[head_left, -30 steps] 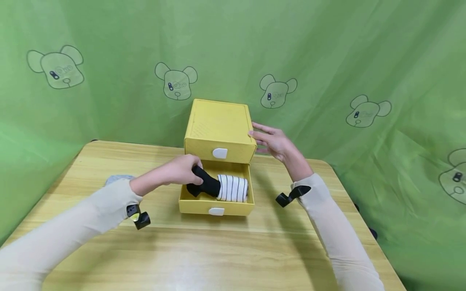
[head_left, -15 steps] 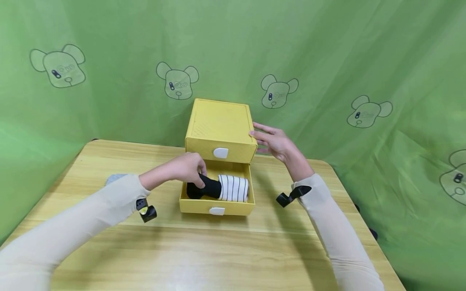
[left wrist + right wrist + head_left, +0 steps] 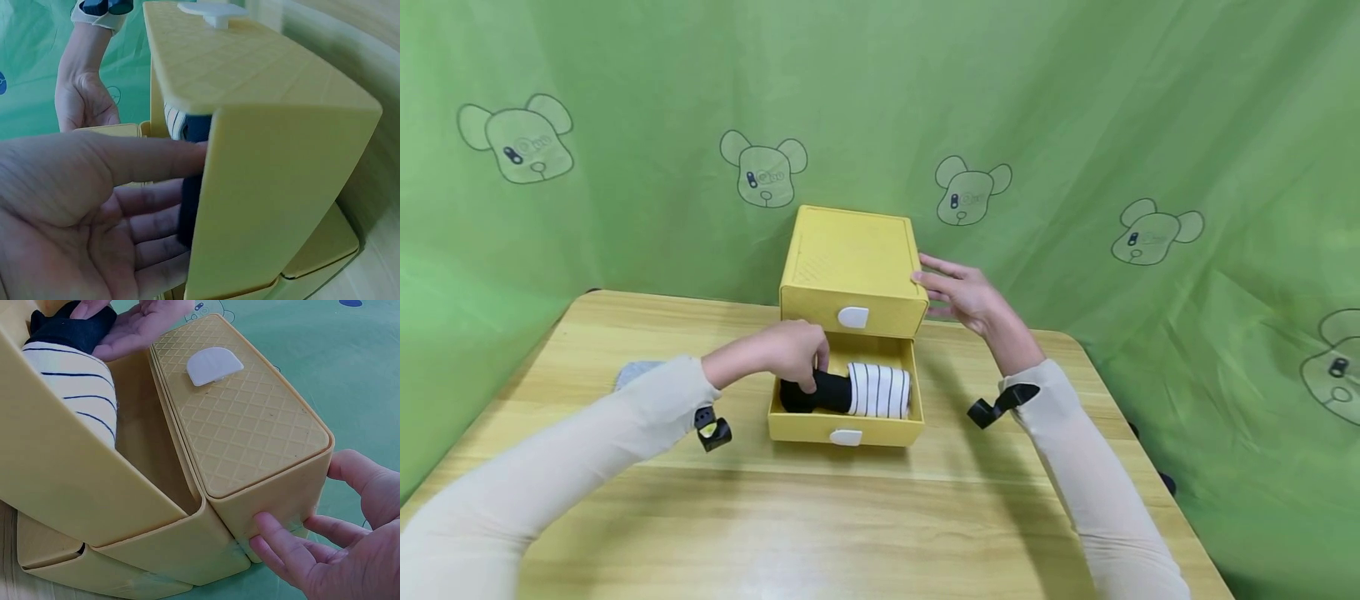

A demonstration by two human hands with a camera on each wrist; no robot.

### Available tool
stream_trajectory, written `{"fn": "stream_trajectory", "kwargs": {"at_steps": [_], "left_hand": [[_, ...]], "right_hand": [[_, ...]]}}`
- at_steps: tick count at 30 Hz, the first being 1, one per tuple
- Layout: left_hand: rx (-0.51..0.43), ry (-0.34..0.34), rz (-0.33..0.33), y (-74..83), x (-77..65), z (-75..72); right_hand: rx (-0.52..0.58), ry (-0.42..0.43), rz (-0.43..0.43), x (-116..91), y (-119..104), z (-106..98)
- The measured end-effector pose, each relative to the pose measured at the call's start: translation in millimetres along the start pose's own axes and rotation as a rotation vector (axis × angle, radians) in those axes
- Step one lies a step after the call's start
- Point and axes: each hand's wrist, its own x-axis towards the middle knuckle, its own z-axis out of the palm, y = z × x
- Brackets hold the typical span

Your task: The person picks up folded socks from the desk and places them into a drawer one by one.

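Observation:
A yellow two-tier drawer box (image 3: pixel 853 250) stands on the table, its lower drawer (image 3: pixel 891 432) pulled out. In the drawer a rolled black cloth (image 3: pixel 834 393) lies at the left, against a white roll with dark stripes (image 3: pixel 880 390). My left hand (image 3: pixel 792 353) reaches in from the left and pinches the black cloth between thumb and fingers; the drawer wall partly hides it in the left wrist view. With fingers extended, my right hand (image 3: pixel 966 297) steadies against the box's right side, its fingertips (image 3: pixel 267 520) touching the wall of the upper tier.
A grey cloth (image 3: pixel 634 372) lies on the wooden table (image 3: pixel 820 525) at the left, partly behind the left sleeve. The upper drawer, with its white tab (image 3: pixel 853 317), is closed. A green curtain (image 3: pixel 865 100) hangs behind the table.
My left hand has moved slightly right and lower with the black cloth, which now lies flatter in the drawer beside the striped roll. The right hand stays in place on the box.

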Motion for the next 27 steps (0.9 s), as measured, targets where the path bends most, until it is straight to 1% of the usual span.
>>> {"fn": "stream_trajectory", "kwargs": {"at_steps": [3, 7, 10, 13, 18, 22, 25, 27], "left_hand": [[0.029, -0.025, 0.019, 0.6, 0.0, -0.8], [0.045, -0.034, 0.035, -0.1, 0.0, 0.0], [0.036, -0.033, 0.047, -1.9, -0.4, 0.9], [0.002, -0.029, 0.07, -4.6, -1.2, 0.9], [-0.059, 0.002, 0.13, -8.3, -7.3, -2.0], [-0.125, 0.073, 0.18, -5.5, -17.7, -6.1], [-0.225, 0.13, 0.24, 0.7, -27.3, -9.3], [-0.318, 0.144, 0.294, 7.4, -34.7, -10.7]], "right_hand": [[-0.01, 0.005, -0.005, -0.2, -1.1, 0.1], [-0.014, -0.002, -0.005, 1.2, -1.4, -0.3], [-0.012, -0.008, 0.001, 1.6, -0.8, -0.1], [-0.012, -0.007, 0.003, 1.3, -0.1, 0.2], [-0.016, -0.009, 0.0, 1.6, 1.1, 0.5], [-0.012, -0.008, 0.001, 1.0, 0.5, 1.5], [-0.009, -0.007, -0.001, 0.7, 0.1, 1.4], [-0.008, -0.008, -0.003, 0.9, -0.4, 1.1]]}}
